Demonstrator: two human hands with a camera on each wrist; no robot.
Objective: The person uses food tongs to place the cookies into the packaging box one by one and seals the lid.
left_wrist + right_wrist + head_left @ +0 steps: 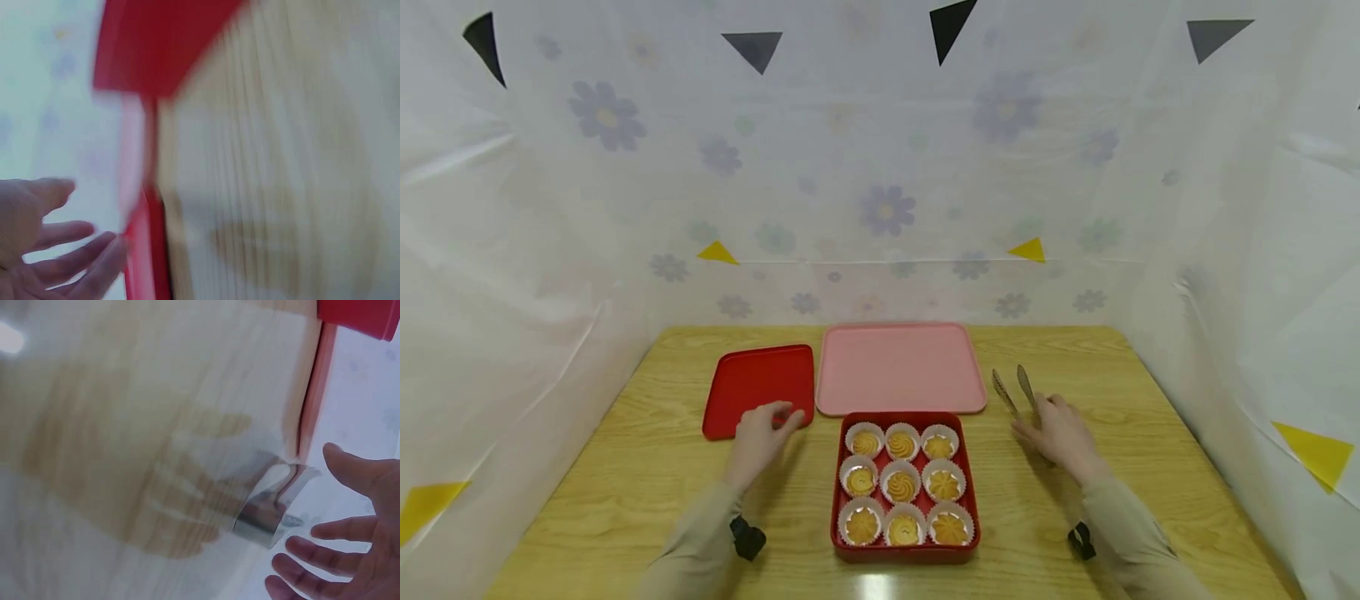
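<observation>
In the head view, my left hand [760, 437] hovers by the near right corner of a flat red lid [760, 387]. Its fingers are loosely spread and hold nothing in the left wrist view. My right hand [1060, 433] is over the handle end of metal tongs [1004, 394], whose two arms point away, tips apart. In the right wrist view the thumb and fingers are spread beside the tongs' shiny bent end [265, 509], not curled round it. Between the hands stands a red square box [905, 554] with several piped cookies [901, 486] in white paper cups, in three rows.
A pink tray [901, 367] lies behind the box, close to the red lid. All stand on a wood-grain table [647, 492]. White flower-print sheeting [887, 167] encloses the back and both sides.
</observation>
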